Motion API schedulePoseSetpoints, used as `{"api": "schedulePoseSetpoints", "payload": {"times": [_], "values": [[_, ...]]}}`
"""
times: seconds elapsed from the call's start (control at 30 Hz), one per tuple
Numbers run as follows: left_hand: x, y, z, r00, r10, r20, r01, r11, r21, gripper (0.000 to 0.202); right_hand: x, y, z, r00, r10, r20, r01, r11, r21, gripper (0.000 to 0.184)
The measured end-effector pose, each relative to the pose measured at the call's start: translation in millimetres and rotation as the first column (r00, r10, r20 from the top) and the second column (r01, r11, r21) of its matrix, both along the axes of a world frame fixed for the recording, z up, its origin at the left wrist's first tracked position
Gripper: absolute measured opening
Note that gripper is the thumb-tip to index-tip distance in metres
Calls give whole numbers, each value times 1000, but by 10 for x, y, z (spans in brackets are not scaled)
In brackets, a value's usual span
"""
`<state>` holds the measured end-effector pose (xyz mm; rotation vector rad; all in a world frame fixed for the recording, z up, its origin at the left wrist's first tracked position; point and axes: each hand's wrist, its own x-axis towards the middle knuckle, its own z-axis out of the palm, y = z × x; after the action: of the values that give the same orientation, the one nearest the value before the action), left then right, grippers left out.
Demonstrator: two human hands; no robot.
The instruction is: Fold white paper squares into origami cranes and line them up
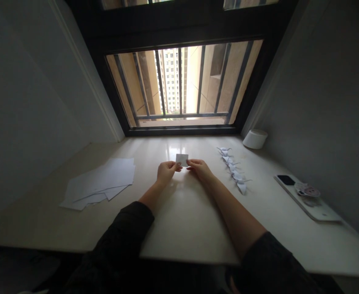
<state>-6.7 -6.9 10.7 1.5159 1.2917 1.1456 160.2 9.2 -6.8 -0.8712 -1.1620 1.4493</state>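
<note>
A small, flat square of folded white paper (182,159) is held up just above the windowsill, between my two hands. My left hand (167,170) pinches its lower left corner between thumb and fingers. On the other side, my right hand (199,166) grips the right edge in the same way. To the right of my hands, several white paper cranes (233,168) stand in a slanting row. Off to the left lies a loose, overlapping pile of white paper sheets (106,179).
A white phone (308,200) with a round grip on its back lies at the right by the wall. Behind it, in the corner, stands a white cup-like object (255,139). The dark-framed window (182,131) with bars closes off the far side of the pale sill (179,228).
</note>
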Motion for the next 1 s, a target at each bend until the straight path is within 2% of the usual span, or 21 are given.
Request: {"api": "schedulePoseSetpoints", "payload": {"times": [0.1,0.2,0.27,0.33,0.4,0.5,0.7,0.9,1.0], "values": [[-40,-24,20,984,116,-133,-103,990,101,32,-11,-14,37,992,-116,57,109,988,110,42],[-64,-73,63,940,219,-261,-163,962,217,26,-15,-53,108,959,-245,145,206,948,243,58],[-63,-104,83,923,254,-287,-173,945,278,23,-25,-81,141,957,-235,168,186,946,265,62],[-53,-122,89,921,268,-283,-175,933,314,23,-43,-95,142,970,-178,166,129,954,269,58],[-43,-124,88,918,272,-288,-170,927,335,25,-59,-89,112,972,-156,174,99,950,296,45],[-31,-109,91,932,251,-260,-158,930,332,28,-63,-55,47,961,-197,193,127,937,326,32],[-12,-80,104,987,86,-132,-47,960,275,39,-8,13,-8,964,-201,172,142,941,306,33],[-20,-50,42,989,118,-85,-81,934,348,27,-10,34,-30,972,-197,130,151,943,297,26],[-20,-55,39,992,114,-52,-88,930,356,26,-30,-9,8,977,-185,105,151,951,268,29]]}}
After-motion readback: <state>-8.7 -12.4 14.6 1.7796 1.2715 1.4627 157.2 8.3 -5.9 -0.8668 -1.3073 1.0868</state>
